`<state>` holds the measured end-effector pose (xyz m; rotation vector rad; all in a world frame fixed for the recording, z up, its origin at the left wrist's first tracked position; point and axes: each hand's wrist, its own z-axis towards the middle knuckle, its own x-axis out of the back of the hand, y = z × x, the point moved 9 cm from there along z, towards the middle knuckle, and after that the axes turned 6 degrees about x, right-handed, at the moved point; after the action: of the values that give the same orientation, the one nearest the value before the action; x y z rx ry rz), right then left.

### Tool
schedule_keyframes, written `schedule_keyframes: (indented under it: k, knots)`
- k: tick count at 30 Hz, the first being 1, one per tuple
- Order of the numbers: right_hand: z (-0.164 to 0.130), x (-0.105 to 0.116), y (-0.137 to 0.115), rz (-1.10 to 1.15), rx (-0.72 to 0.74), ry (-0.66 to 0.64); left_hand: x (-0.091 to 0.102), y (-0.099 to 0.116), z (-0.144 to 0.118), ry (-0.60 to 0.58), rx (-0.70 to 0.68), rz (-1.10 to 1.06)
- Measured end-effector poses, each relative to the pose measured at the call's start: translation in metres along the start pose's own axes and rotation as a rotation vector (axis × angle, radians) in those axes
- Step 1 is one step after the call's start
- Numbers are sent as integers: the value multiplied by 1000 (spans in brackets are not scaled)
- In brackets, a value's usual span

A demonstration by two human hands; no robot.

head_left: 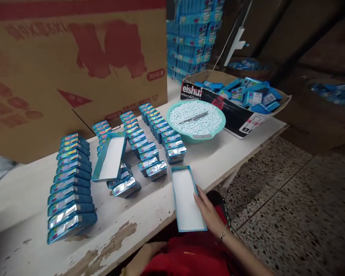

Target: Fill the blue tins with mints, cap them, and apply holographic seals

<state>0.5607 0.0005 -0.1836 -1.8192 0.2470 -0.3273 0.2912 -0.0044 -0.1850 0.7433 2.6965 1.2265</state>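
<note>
My right hand (205, 209) grips the right side of a shallow blue cardboard box (186, 199) with a white inside, tilted over the table's front edge. Nothing lies in that box. At the bottom, my left hand (149, 251) rests low by the red clothing, its fingers mostly hidden. A second open blue box (112, 157), also white inside, lies slanted on top of small packs. Rows of small blue shiny packs stand on edge around it: a left row (71, 188), a middle row (145, 149) and a right row (163, 132).
A turquoise bowl (201, 136) full of pale candies holds metal tweezers (194, 117). Behind it, an open carton (235, 115) contains loose blue packs. A large brown carton (103, 76) walls off the back left. Blue boxes (192, 42) are stacked behind. The white tabletop (143, 207) is worn.
</note>
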Motion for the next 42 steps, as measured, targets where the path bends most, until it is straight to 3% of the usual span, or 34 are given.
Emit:
schedule_keyframes:
  k: [2, 4, 6, 9, 12, 14, 17, 21, 26, 35, 42]
  knots:
    - [7, -6, -1, 6, 41, -14, 8, 48, -13, 78, -192, 134]
    - [12, -10, -3, -4, 78, -22, 23, 113, -29, 383, -486, 260]
    - [16, -12, -9, -41, 133, -25, 21, 167, -34, 620, -715, 420]
    - [17, -14, -19, -115, 247, -24, 8, 206, -1, 765, -797, 599]
    - [14, -15, -27, -168, 347, -19, 3, 205, 43, 807, -728, 656]
    - [12, -14, -31, -194, 399, -21, 0, 201, 57, 803, -727, 684]
    - [11, -14, -36, -223, 446, -22, -5, 205, 57, 777, -741, 782]
    - [12, -13, -39, -273, 456, -22, -1, 231, 56, 819, -615, 1084]
    - [12, -10, -33, -358, 446, -36, 0, 251, 80, 688, -503, 1306]
    - [12, -10, -29, -420, 452, -62, -13, 251, 65, 703, -585, 1379]
    - [10, -10, -35, -481, 467, -117, -3, 265, 66, 614, -458, 1361]
